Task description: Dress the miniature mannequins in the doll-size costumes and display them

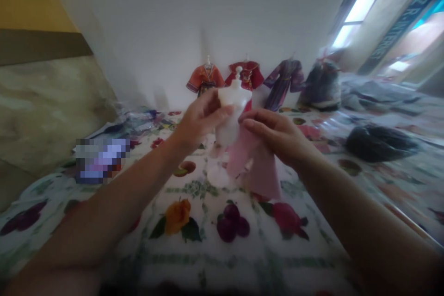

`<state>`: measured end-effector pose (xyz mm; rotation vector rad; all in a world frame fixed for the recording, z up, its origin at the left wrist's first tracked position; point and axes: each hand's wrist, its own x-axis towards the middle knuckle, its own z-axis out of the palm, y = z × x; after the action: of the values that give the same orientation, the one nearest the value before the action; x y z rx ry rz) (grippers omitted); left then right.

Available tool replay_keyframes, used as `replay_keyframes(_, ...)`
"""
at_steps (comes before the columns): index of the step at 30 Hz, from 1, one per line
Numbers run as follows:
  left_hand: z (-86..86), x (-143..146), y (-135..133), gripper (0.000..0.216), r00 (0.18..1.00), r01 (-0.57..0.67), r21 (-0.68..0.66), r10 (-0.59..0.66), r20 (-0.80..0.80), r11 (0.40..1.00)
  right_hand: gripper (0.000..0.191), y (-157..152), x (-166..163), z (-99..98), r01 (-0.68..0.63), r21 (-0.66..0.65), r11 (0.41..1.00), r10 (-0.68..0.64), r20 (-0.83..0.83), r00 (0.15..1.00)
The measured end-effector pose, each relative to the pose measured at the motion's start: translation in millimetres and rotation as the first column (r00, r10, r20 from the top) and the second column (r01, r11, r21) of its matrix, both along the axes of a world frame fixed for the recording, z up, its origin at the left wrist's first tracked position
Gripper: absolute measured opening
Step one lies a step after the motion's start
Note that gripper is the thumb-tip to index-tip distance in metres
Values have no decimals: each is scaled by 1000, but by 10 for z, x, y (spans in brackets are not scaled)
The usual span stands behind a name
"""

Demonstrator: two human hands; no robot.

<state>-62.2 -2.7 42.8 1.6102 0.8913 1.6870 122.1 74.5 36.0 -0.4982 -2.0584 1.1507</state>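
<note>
1. Step in hand, as I judge it: dressing the small white plastic mannequin torso [231, 111] in the pale pink cloth garment [256, 166]; the torso is raised above the fruit-printed tablecloth [194, 226], mid-scene.
2. Left hand [201, 118]: fingers curled around the torso's left shoulder, gripping.
3. Right hand [277, 136]: fingertips pinched on the pink cloth at the torso's right side (exact contact blurred).
4. The next move likely calls for drawing the cloth around the torso.
5. Far side: four dressed mini mannequins [249, 76] stand in a row.

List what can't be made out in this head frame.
- White mannequin: left hand covers its side, pink cloth its lower half.
- Right hand: fingertip grip on the cloth blurred.
- Pixelated patch: contents masked.
- Four dressed mannequins by the wall: details too small, blurred.
- Dark bundle: unidentifiable, blurred.
</note>
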Motion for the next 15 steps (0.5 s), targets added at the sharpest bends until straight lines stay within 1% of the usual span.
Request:
replay_keyframes(3, -3, -86, 40, 33, 999, -37, 14, 37, -9, 999, 26, 9, 34, 58, 52, -78, 996, -55, -40, 998)
replay_keyframes(6, -115, -165, 88, 32, 999, -47, 18, 47, -4, 999, 20, 42, 57, 94, 83, -129, 988, -94, -86, 992)
replay_keyframes(8, -194, -201, 103, 31, 999, -48, 25, 47, 28, 999, 19, 68, 65, 101, 91, -149, 985, -108, -112, 988)
replay_keyframes(10, -239, -220, 96, 32, 997, -59, 19, 58, 56, 998, 18, 86, 66, 94, 80, -167, 983, -102, -127, 987)
replay_keyframes(12, -244, -224, 76, 36, 994, -85, 7, 84, 72, 996, 19, 93, 57, 75, 66, -177, 982, -89, -126, 988)
replay_keyframes(15, -228, -215, 47, 49, 988, -115, -13, 115, 98, 993, 22, 95, 30, 31, 39, -171, 984, -55, -91, 994)
